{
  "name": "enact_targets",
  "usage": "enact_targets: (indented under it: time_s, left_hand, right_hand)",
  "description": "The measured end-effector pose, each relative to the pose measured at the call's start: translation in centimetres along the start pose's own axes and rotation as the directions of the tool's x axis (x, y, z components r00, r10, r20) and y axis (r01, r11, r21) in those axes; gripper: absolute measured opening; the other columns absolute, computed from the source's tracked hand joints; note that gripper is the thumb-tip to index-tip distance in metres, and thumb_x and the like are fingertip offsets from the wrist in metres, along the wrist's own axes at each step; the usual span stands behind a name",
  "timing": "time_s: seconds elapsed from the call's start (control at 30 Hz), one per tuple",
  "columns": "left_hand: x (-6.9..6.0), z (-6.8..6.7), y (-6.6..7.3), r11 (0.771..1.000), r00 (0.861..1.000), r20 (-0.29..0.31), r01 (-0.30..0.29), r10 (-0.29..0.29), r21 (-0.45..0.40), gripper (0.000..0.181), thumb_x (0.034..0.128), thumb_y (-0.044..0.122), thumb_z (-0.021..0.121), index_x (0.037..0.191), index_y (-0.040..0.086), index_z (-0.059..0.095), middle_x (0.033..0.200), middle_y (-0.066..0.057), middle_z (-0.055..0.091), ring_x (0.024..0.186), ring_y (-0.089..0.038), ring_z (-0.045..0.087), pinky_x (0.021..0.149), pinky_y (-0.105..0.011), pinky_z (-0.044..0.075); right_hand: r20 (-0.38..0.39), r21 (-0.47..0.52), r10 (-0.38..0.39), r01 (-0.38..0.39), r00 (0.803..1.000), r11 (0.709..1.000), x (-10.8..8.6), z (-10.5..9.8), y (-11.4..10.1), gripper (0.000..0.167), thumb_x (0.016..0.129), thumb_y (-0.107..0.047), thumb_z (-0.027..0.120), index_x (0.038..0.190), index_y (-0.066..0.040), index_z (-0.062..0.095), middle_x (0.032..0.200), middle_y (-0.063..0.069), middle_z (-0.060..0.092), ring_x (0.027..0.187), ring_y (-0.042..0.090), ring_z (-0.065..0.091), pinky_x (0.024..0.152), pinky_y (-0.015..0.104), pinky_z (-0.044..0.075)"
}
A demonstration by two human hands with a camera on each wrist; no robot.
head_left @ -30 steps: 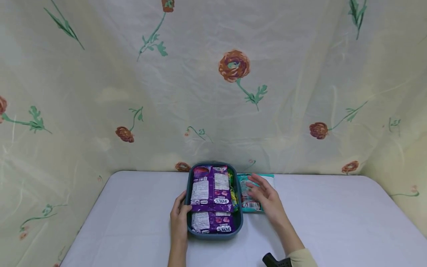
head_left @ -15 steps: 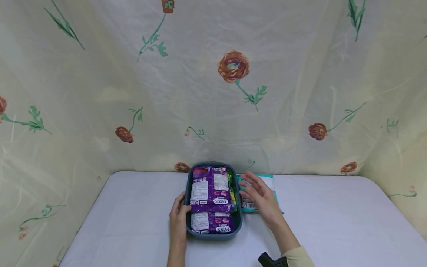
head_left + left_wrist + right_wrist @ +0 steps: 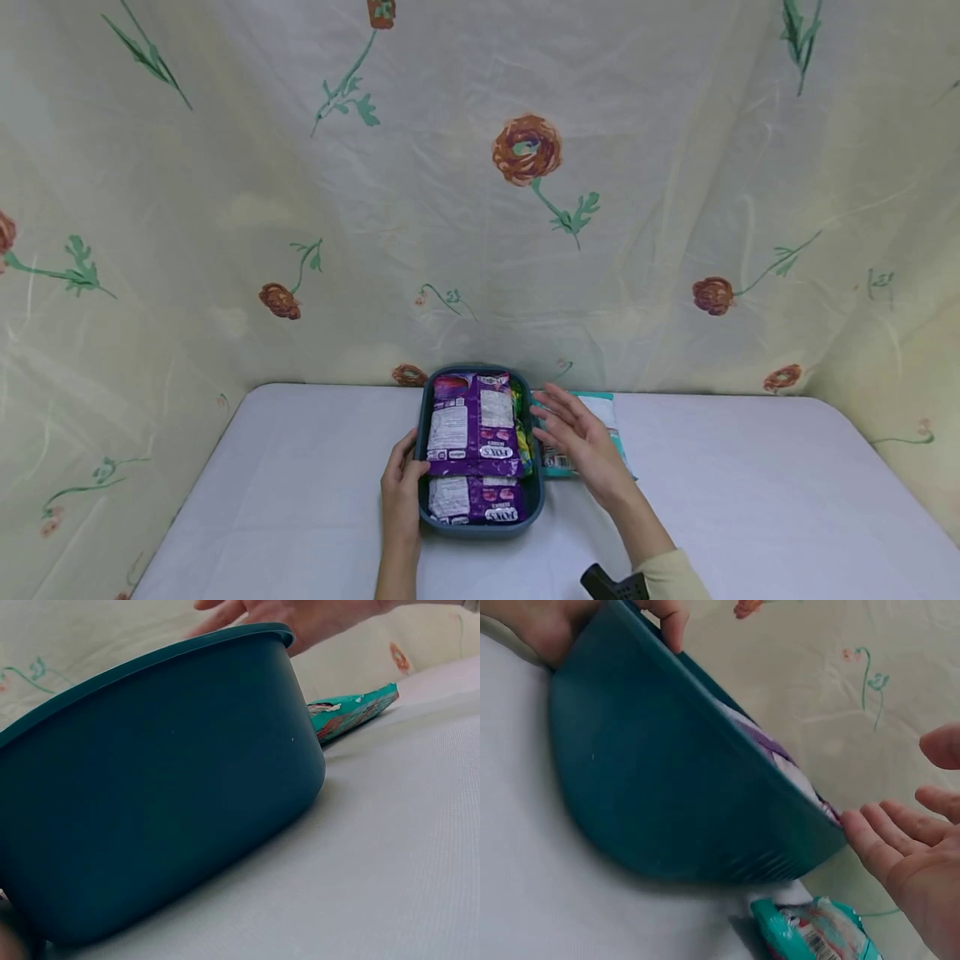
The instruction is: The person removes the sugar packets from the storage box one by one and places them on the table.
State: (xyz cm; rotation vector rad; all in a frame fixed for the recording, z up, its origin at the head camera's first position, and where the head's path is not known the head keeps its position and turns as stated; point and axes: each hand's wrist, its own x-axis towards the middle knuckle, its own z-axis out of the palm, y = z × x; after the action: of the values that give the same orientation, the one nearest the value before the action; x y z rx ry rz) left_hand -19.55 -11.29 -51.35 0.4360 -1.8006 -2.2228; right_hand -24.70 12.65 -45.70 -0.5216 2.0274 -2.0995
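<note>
A dark teal plastic tub (image 3: 482, 531) stands on the table in the head view. Two purple candy bags printed FOX'S (image 3: 474, 421) lie in it, the upper overlapping the lower, with a green and yellow packet (image 3: 525, 446) at the right side. My left hand (image 3: 401, 492) grips the tub's left side, thumb over the rim; the right wrist view shows that thumb too. My right hand (image 3: 588, 446) is at the tub's right rim with straight, spread fingers. In the right wrist view its fingertips (image 3: 855, 825) meet or nearly meet the rim. Under this hand lies a teal packet (image 3: 600, 408), partly hidden.
A white cloth covers the table (image 3: 712, 492). Behind and at the sides hangs a pale curtain (image 3: 615, 308) with printed flowers, close to the tub's far end. A black device (image 3: 613, 583) is by the right wrist.
My right hand has shifted left, from over the teal packet to the tub's right rim, uncovering more of the packet's right side. The left hand and tub stay in place.
</note>
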Motion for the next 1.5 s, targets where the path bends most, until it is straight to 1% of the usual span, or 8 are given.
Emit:
enact_targets:
  time_s: [0.27, 0.5, 0.63, 0.77, 0.93, 1.07, 1.23, 1.5]
  left_hand:
    - [0.0, 0.0, 0.0, 1.000, 1.000, 0.008, 0.005, -0.005, -0.001, 0.050, 0.0854, 0.008, 0.049, 0.134, 0.018, 0.052, 0.139, -0.008, 0.051, 0.127, -0.020, 0.047, 0.090, -0.013, 0.038]
    - [0.0, 0.1, -0.1, 1.000, 1.000, 0.018, 0.015, -0.015, -0.005, 0.050, 0.0851, 0.008, 0.049, 0.135, 0.017, 0.051, 0.140, -0.008, 0.050, 0.129, -0.020, 0.046, 0.090, -0.012, 0.038]
    - [0.0, 0.1, -0.2, 1.000, 1.000, 0.007, 0.016, -0.016, -0.003, 0.051, 0.0847, 0.008, 0.049, 0.135, 0.017, 0.051, 0.140, -0.009, 0.050, 0.130, -0.021, 0.045, 0.091, -0.012, 0.037]
    - [0.0, 0.0, -0.2, 1.000, 1.000, -0.002, 0.013, -0.013, 0.002, 0.051, 0.0847, 0.007, 0.049, 0.134, 0.017, 0.051, 0.140, -0.009, 0.050, 0.129, -0.020, 0.046, 0.090, -0.012, 0.037]
    - [0.0, 0.0, -0.3, 1.000, 1.000, 0.000, 0.016, -0.016, -0.003, 0.050, 0.0847, 0.007, 0.049, 0.134, 0.017, 0.052, 0.139, -0.009, 0.051, 0.128, -0.020, 0.047, 0.090, -0.013, 0.038]
    - [0.0, 0.1, -0.4, 1.000, 1.000, 0.008, 0.022, -0.021, -0.013, 0.051, 0.0846, 0.007, 0.049, 0.134, 0.016, 0.051, 0.140, -0.009, 0.050, 0.129, -0.020, 0.046, 0.091, -0.013, 0.038]
    - [0.0, 0.1, -0.2, 1.000, 1.000, 0.010, 0.011, -0.011, -0.013, 0.050, 0.0851, 0.008, 0.049, 0.134, 0.017, 0.051, 0.140, -0.008, 0.050, 0.130, -0.020, 0.046, 0.092, -0.013, 0.037]
    - [0.1, -0.2, -0.1, 1.000, 1.000, 0.022, 0.014, -0.014, -0.004, 0.050, 0.0851, 0.007, 0.049, 0.135, 0.017, 0.051, 0.140, -0.009, 0.050, 0.129, -0.021, 0.047, 0.091, -0.013, 0.038]
  right_hand:
    - [0.050, 0.055, 0.052, -0.055, 0.997, 0.997, 0.1, 0.2, -0.8, 0.059, 0.098, -0.020, 0.048, 0.149, -0.009, 0.021, 0.154, 0.019, 0.025, 0.141, 0.034, 0.029, 0.103, 0.034, 0.040]
    - [0.064, 0.092, 0.096, -0.102, 0.993, 0.991, 0.2, 0.3, -1.1, 0.062, 0.097, -0.019, 0.048, 0.150, -0.009, 0.018, 0.155, 0.019, 0.021, 0.143, 0.034, 0.024, 0.107, 0.037, 0.035]
    - [0.069, 0.122, 0.113, -0.121, 0.991, 0.985, 0.4, 0.4, -1.2, 0.061, 0.097, -0.017, 0.047, 0.150, -0.008, 0.018, 0.155, 0.019, 0.020, 0.143, 0.035, 0.022, 0.109, 0.040, 0.033]
    - [0.074, 0.126, 0.117, -0.126, 0.990, 0.984, 0.6, 0.7, -1.3, 0.061, 0.098, -0.016, 0.046, 0.150, -0.008, 0.017, 0.156, 0.019, 0.019, 0.144, 0.035, 0.020, 0.110, 0.043, 0.030]
    - [0.078, 0.110, 0.143, -0.151, 0.987, 0.982, 0.8, 1.4, -1.3, 0.062, 0.098, -0.016, 0.045, 0.151, -0.009, 0.014, 0.157, 0.017, 0.014, 0.145, 0.034, 0.017, 0.113, 0.047, 0.024]
    - [0.074, 0.091, 0.183, -0.189, 0.980, 0.978, 1.0, 1.9, -1.5, 0.061, 0.098, -0.015, 0.043, 0.151, -0.010, 0.014, 0.158, 0.017, 0.011, 0.146, 0.033, 0.015, 0.114, 0.046, 0.022]
    - [0.030, 0.031, 0.239, -0.240, 0.971, 0.970, 1.5, 2.5, -2.2, 0.056, 0.099, -0.017, 0.042, 0.150, -0.010, 0.020, 0.157, 0.017, 0.014, 0.145, 0.032, 0.019, 0.114, 0.045, 0.023]
    - [-0.014, -0.044, 0.295, -0.295, 0.955, 0.954, 2.1, 3.8, -2.9, 0.059, 0.096, -0.023, 0.048, 0.149, -0.012, 0.024, 0.157, 0.018, 0.015, 0.145, 0.034, 0.017, 0.114, 0.050, 0.020]
